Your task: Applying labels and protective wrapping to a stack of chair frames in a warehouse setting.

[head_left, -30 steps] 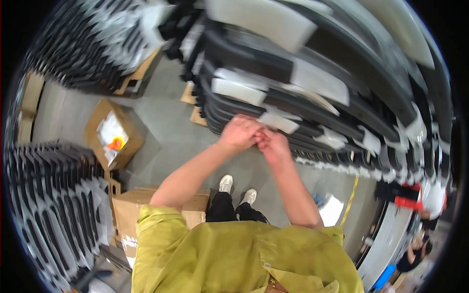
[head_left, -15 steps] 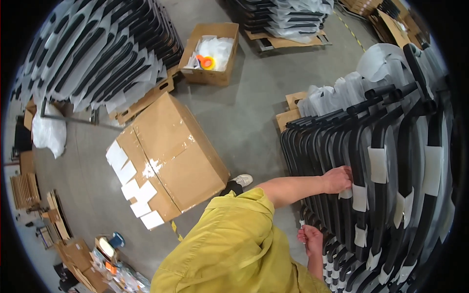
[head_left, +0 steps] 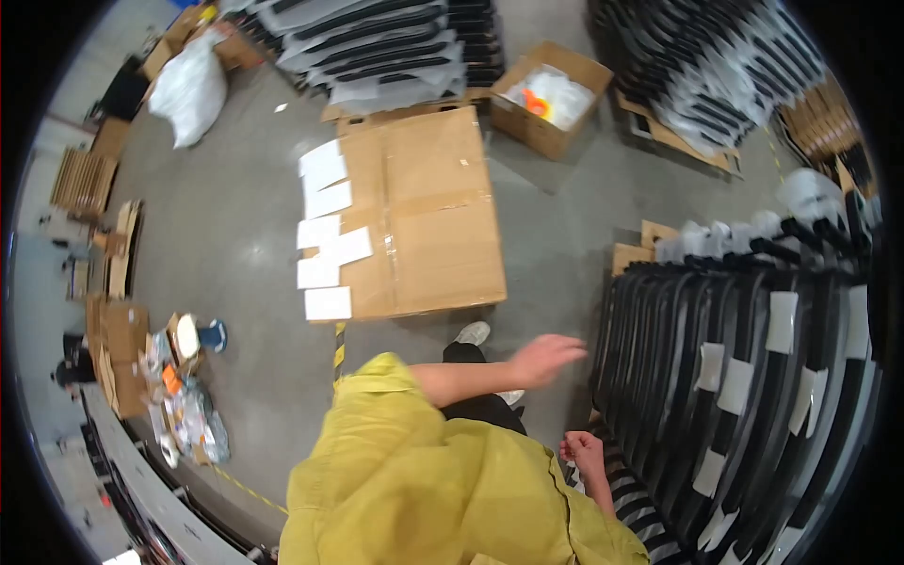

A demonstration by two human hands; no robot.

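Grey concrete floor (head_left: 235, 235) spreads around you, with a big flat cardboard box (head_left: 424, 212) lying on it just ahead of your feet. White paper sheets (head_left: 325, 231) lie along the box's left edge. Beyond the box's far right corner sits a smaller open box (head_left: 551, 108) with white wrapping and something orange inside. To the right of the big box stands a row of black panels (head_left: 744, 377), upright and packed close, several bearing white labels (head_left: 736, 386). Your left hand (head_left: 548, 356) hovers between the big box and the panels, fingers spread loosely, holding nothing, just short of the nearest panel. Your right hand (head_left: 582, 452) sits lower, against the panels' near edge, fingers curled in; you cannot tell whether it pinches anything.
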